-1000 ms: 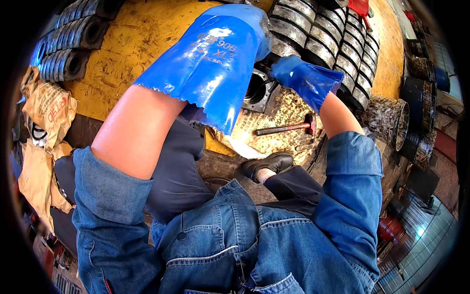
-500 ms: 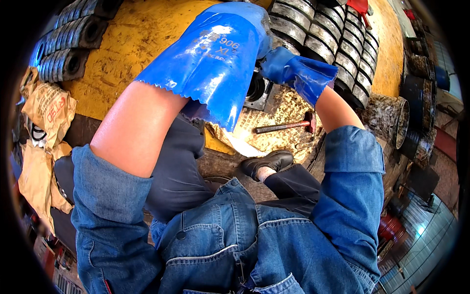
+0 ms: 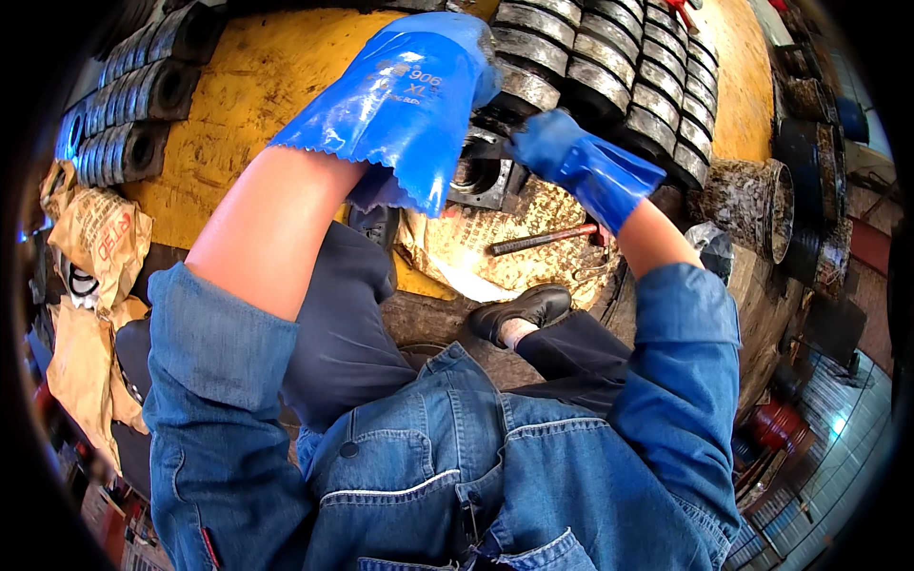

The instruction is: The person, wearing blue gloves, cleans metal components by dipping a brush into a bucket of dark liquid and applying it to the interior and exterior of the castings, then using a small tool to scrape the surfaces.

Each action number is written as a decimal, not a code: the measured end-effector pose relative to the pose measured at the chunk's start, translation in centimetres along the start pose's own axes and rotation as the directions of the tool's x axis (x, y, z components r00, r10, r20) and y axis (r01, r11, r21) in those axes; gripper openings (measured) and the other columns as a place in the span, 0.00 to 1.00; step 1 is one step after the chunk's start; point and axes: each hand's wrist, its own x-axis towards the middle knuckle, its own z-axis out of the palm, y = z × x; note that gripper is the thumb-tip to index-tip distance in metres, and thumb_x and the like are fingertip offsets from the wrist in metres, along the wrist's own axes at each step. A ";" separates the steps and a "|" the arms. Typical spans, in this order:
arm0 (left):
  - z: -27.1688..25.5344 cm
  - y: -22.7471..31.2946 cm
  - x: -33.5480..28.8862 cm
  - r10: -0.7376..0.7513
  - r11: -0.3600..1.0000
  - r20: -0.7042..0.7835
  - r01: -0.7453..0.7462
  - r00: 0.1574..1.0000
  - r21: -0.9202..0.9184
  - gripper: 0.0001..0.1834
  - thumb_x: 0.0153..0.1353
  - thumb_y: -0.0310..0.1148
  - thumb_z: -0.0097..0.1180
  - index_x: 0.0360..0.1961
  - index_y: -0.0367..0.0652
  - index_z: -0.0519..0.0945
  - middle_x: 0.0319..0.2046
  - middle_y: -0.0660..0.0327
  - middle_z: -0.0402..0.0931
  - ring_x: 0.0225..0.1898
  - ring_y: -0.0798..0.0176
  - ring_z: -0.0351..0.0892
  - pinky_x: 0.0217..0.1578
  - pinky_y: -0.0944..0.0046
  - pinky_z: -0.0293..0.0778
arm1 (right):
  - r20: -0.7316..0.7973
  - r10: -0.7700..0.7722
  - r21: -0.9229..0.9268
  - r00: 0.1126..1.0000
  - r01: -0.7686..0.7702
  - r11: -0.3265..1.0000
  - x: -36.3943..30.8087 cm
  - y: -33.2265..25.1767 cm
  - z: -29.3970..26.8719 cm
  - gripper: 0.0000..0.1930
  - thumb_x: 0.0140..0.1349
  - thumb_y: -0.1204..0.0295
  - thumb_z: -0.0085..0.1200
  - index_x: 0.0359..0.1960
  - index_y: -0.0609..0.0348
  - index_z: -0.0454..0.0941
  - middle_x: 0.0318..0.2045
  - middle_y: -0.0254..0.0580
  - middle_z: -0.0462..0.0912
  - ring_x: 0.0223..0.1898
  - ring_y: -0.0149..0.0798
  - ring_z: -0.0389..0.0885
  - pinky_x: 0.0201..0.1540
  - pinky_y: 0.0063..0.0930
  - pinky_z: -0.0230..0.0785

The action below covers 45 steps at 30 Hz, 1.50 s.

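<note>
Both my hands wear blue rubber gloves. My left hand (image 3: pixel 471 52) is at the top, beside the front of the stacked metal parts; its loose cuff hides most of the fingers, so its grip cannot be told. My right hand (image 3: pixel 550 143) is lower and to the right, fingers curled in near the upper right corner of a square metal block (image 3: pixel 493 195) with a round bore. Whatever those fingers hold, if anything, is hidden. The block sits below and between the two gloves. A hammer (image 3: pixel 538 240) with a red head lies nearer to me on the stained sheet.
Rows of dark round-edged metal parts (image 3: pixel 605 71) stand beyond my hands. More blocks (image 3: pixel 143 105) are stacked far left on the yellow surface (image 3: pixel 248 95). Brown paper bags (image 3: pixel 100 233) lie at left. A grimy metal drum (image 3: pixel 752 209) stands right. My shoe (image 3: pixel 524 314) is below the hammer.
My hands have moved apart, opening a gap between the gloves, and more of the block's bore shows. The view has shifted a little. The hammer still lies on the sheet.
</note>
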 end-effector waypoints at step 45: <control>-3.1 2.7 1.5 -0.452 0.891 0.366 0.388 0.814 0.236 0.18 0.57 0.47 0.52 0.39 0.47 0.84 0.36 0.50 0.81 0.39 0.44 0.80 0.41 0.50 0.77 | 0.082 0.606 0.920 0.791 -0.294 0.260 -12.2 -7.0 10.0 0.15 0.65 0.61 0.54 0.51 0.51 0.79 0.37 0.42 0.84 0.38 0.41 0.83 0.43 0.32 0.76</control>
